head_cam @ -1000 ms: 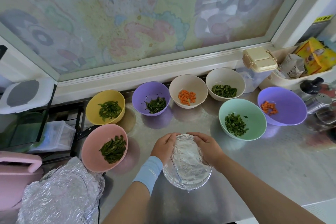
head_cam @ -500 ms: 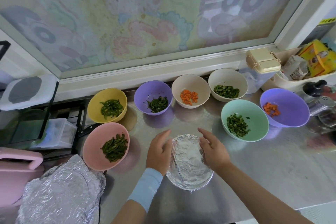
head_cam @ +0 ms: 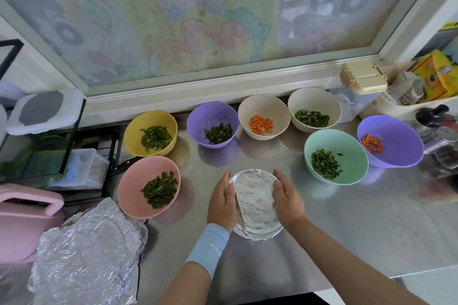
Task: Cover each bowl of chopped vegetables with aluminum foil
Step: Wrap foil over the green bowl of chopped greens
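Steel counter [head_cam: 359, 218] is holding seven uncovered bowls [head_cam: 349, 156], and I am logging the foil-wrapped bowl [head_cam: 255, 203] front-centre. Left hand [head_cam: 221, 202] and right hand [head_cam: 287, 199], fingers straight, are pressing its opposite sides. The pink bowl [head_cam: 138, 181] is lying nearest, leftward of the left hand.

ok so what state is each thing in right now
covered bowl: foil on, held between both hands
left hand: open, pressing its left side
right hand: open, pressing its right side
pink bowl: uncovered
yellow bowl: uncovered
left purple bowl: uncovered
carrot beige bowl: uncovered
greens beige bowl: uncovered
mint bowl: uncovered
right purple bowl: uncovered
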### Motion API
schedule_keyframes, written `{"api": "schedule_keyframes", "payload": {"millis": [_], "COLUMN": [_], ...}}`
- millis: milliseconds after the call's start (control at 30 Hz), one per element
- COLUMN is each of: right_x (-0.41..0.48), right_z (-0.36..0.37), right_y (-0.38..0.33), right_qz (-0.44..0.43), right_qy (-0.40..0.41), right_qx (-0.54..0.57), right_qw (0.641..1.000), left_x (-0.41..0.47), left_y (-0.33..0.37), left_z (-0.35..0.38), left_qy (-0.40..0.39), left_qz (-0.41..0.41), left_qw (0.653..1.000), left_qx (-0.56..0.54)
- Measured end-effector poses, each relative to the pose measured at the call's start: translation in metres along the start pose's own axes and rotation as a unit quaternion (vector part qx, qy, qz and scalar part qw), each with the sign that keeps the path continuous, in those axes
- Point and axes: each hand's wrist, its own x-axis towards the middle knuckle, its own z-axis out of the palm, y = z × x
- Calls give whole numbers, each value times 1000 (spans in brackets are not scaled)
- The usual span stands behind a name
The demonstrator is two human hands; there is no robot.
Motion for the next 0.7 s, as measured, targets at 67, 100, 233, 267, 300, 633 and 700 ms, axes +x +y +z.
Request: {"api": "schedule_keyframes", "payload": {"millis": [67,100,233,267,300,633,700], "right_x": [-6,-11,-28,-28,-27,-18,-17], "right_z": [-7,-12,-28,-30,-31,-36,-36], "right_y": [4,7,16,19,23,22,20], "right_qz": [-108,-200,-431,-453,-467,-516,-510], "right_qy": [12,23,-56,-77,-90,-111,-111], "right_qx": [-140,-217,-386,-408,-424,-460,-471], "right_qw": [984,955,814,789,771,714,711], "left_x": [-4,-8,-29,-32,-33,-19,-20], "left_y": [-2,-5,-21,-25,-27,-42,-37], "left_z": [-9,-13,-12,-10,-9,-12,-13], "left_qy": [24,28,-65,-82,-90,-109,-103], "left_qz": [111,190,362,375,385,456,450], "left_qw": [986,965,865,845,828,744,743], "left_qx": [126,178,340,373,397,477,484]}}
